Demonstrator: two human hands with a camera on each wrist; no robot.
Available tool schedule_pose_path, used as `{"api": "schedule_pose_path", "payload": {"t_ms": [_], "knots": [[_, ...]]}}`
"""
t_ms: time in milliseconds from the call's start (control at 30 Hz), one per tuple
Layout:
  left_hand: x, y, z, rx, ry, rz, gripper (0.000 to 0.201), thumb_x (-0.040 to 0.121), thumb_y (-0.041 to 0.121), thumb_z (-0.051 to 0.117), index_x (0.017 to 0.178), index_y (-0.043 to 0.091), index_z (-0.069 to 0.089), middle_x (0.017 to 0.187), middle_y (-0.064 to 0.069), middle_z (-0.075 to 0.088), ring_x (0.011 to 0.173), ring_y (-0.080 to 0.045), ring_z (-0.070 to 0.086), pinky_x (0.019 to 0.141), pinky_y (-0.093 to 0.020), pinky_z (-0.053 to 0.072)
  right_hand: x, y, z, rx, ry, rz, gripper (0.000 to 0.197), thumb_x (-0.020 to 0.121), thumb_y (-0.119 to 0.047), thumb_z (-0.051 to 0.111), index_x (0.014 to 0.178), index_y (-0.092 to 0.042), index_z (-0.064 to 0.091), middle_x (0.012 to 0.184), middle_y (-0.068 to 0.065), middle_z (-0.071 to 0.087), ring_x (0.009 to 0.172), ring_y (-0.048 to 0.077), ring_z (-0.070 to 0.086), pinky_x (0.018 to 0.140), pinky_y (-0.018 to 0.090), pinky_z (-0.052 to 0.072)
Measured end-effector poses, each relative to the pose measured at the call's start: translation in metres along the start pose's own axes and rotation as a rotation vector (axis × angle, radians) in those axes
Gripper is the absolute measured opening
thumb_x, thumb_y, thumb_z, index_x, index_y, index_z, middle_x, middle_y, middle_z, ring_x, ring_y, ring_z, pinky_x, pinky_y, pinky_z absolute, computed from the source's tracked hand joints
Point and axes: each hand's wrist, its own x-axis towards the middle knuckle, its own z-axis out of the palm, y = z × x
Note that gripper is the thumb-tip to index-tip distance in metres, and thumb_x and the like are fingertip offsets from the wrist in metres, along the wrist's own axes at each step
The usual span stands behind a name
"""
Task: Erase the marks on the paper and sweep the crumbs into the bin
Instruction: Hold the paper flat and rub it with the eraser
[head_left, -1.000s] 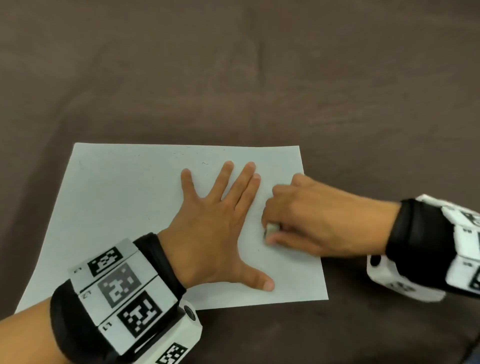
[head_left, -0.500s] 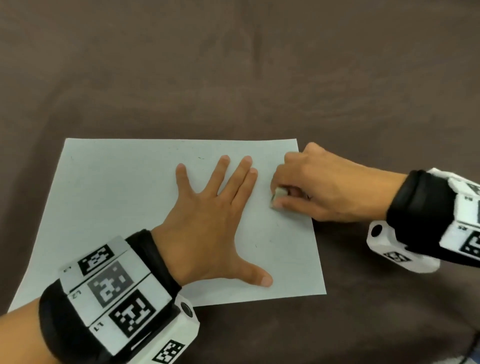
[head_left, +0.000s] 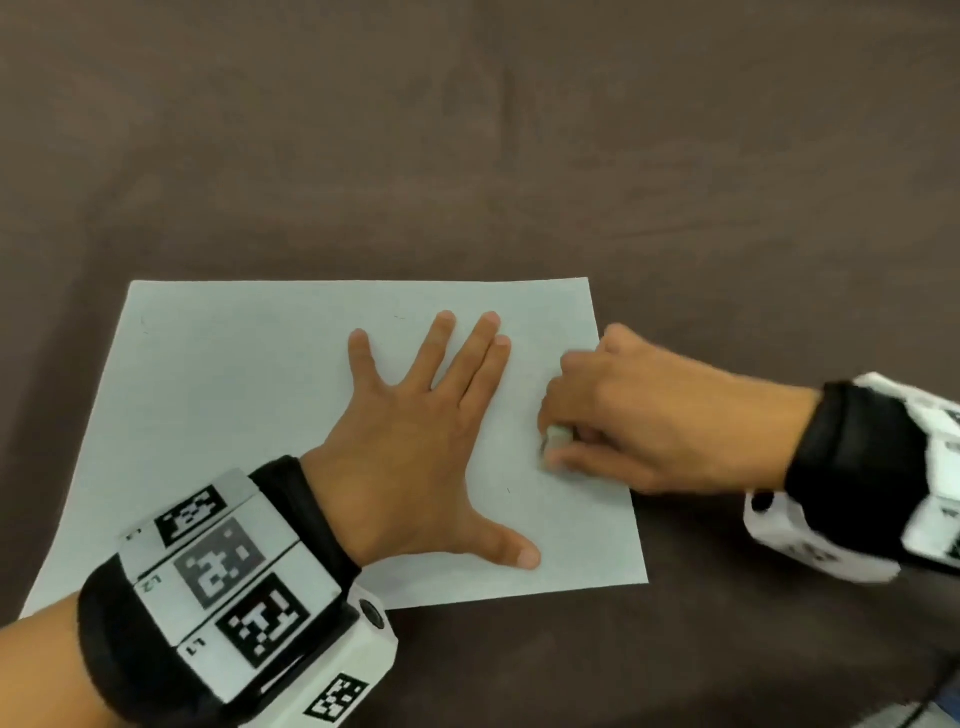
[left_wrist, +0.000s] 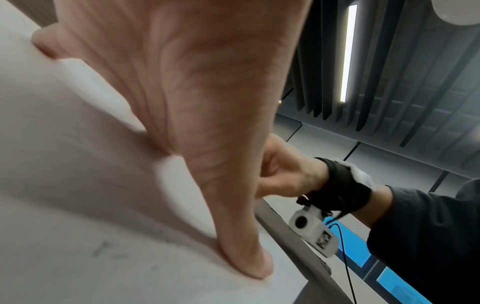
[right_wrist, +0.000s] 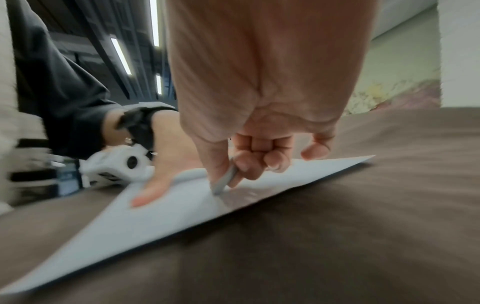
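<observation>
Head view
- Paper (head_left: 270, 415): lies flat on the brown table (head_left: 467, 156), long axis left to right.
- Left hand (head_left: 410, 447): grip spread, palm and straight fingers pressing the paper down near its middle.
- Right hand (head_left: 639, 421): grip pinching the eraser (head_left: 558, 434), over the paper's right edge.
- Eraser: small pale block, just right of the left hand's fingers, apart from them.
- Key relation: remaining faint marks (head_left: 399, 316) lie near the far edge, away and to the left of the eraser; a speck (head_left: 508, 490) lies nearer, between the two hands. The right hand is the nearer one to both.
- Bin: not in view; crumbs too small to tell.

Left wrist view
- Left thumb (left_wrist: 244, 242): tip pressed onto the paper (left_wrist: 78, 185) near its edge.
- Shown here only: grey smudged marks (left_wrist: 103, 248) on the sheet close to the thumb.
- Right hand (left_wrist: 283, 174): curled beyond the thumb; eraser hidden.

Right wrist view
- Eraser (right_wrist: 226, 179): held between thumb and curled fingers (right_wrist: 249, 166), tilted, its lower end touching the paper (right_wrist: 182, 216).
- Shown here only: contact of eraser with sheet, and the sheet lifting slightly beside the left hand (right_wrist: 166, 174).
</observation>
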Motion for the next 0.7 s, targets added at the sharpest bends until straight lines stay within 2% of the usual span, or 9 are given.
{"api": "schedule_pose_path", "payload": {"t_ms": [100, 167, 267, 333, 400, 467, 600, 700], "knots": [[0.0, 0.0, 0.001, 0.007, 0.002, -0.008, 0.142, 0.051, 0.103, 0.021, 0.14, 0.012, -0.043, 0.145, -0.003, -0.052, 0.14, -0.03, -0.038, 0.111, -0.07, 0.003, 0.003, 0.014, -0.006, 0.003, 0.031, 0.102, 0.029, 0.094, -0.045, 0.043, 0.083, -0.023, 0.058, 0.068, -0.011, 0.05, 0.071, 0.009, 0.039, 0.086, 0.036, 0.035], [0.001, 0.0, 0.001, 0.003, 0.006, -0.003, 0.141, 0.051, 0.103, 0.023, 0.14, 0.015, -0.042, 0.146, -0.002, -0.051, 0.14, -0.03, -0.038, 0.111, -0.071, 0.002, -0.001, 0.013, -0.001, -0.007, 0.063, 0.099, 0.028, 0.094, -0.044, 0.042, 0.086, -0.023, 0.058, 0.067, -0.011, 0.047, 0.071, 0.008, 0.038, 0.086, 0.034, 0.033], [0.002, 0.0, 0.003, -0.014, 0.025, 0.027, 0.133, 0.054, 0.102, 0.027, 0.139, 0.028, -0.043, 0.146, -0.003, -0.05, 0.14, -0.033, -0.038, 0.11, -0.072, -0.002, -0.006, 0.007, 0.005, -0.014, 0.064, 0.093, 0.027, 0.094, -0.044, 0.041, 0.09, -0.023, 0.058, 0.067, -0.013, 0.041, 0.071, 0.001, 0.036, 0.085, 0.031, 0.03], [0.003, -0.001, 0.005, -0.025, 0.06, 0.058, 0.129, 0.055, 0.102, 0.028, 0.139, 0.035, -0.043, 0.148, -0.004, -0.049, 0.14, -0.035, -0.037, 0.109, -0.073, -0.003, -0.005, 0.006, 0.004, -0.031, 0.093, 0.101, 0.026, 0.094, -0.043, 0.043, 0.089, -0.023, 0.059, 0.065, -0.015, 0.036, 0.068, 0.007, 0.034, 0.083, 0.034, 0.035], [0.004, -0.002, 0.007, -0.023, 0.098, 0.094, 0.127, 0.057, 0.102, 0.027, 0.141, 0.035, -0.039, 0.15, -0.002, -0.046, 0.14, -0.032, -0.037, 0.109, -0.073, -0.001, -0.005, 0.003, 0.002, -0.066, 0.16, 0.109, 0.029, 0.093, -0.042, 0.039, 0.085, -0.022, 0.058, 0.066, -0.016, 0.039, 0.066, 0.007, 0.035, 0.076, 0.037, 0.04], [0.005, -0.003, 0.009, -0.019, 0.106, 0.114, 0.125, 0.058, 0.102, 0.024, 0.142, 0.034, -0.038, 0.15, 0.002, -0.046, 0.142, -0.028, -0.036, 0.11, -0.073, 0.001, -0.007, -0.004, 0.008, -0.123, 0.209, 0.1, 0.034, 0.091, -0.041, 0.032, 0.082, -0.021, 0.059, 0.068, -0.011, 0.051, 0.066, 0.014, 0.044, 0.071, 0.039, 0.042], [0.006, -0.004, 0.013, -0.013, 0.119, 0.133, 0.124, 0.06, 0.102, 0.024, 0.142, 0.033, -0.039, 0.149, 0.001, -0.047, 0.142, -0.029, -0.034, 0.109, -0.074, 0.002, -0.015, -0.029, 0.031, -0.182, 0.202, -0.052, 0.032, 0.092, -0.037, 0.037, 0.079, -0.021, 0.061, 0.072, -0.006, 0.06, 0.07, 0.017, 0.051, 0.07, 0.039, 0.04], [0.005, -0.003, 0.013, -0.012, 0.122, 0.142, 0.132, 0.055, 0.104, 0.026, 0.142, 0.03, -0.039, 0.148, -0.001, -0.048, 0.141, -0.031, -0.036, 0.109, -0.075, -0.001, -0.009, -0.013, 0.015, -0.154, 0.254, 0.023, 0.03, 0.089, -0.036, 0.04, 0.074, -0.021, 0.061, 0.069, -0.007, 0.059, 0.065, 0.017, 0.051, 0.064, 0.041, 0.046]]}}
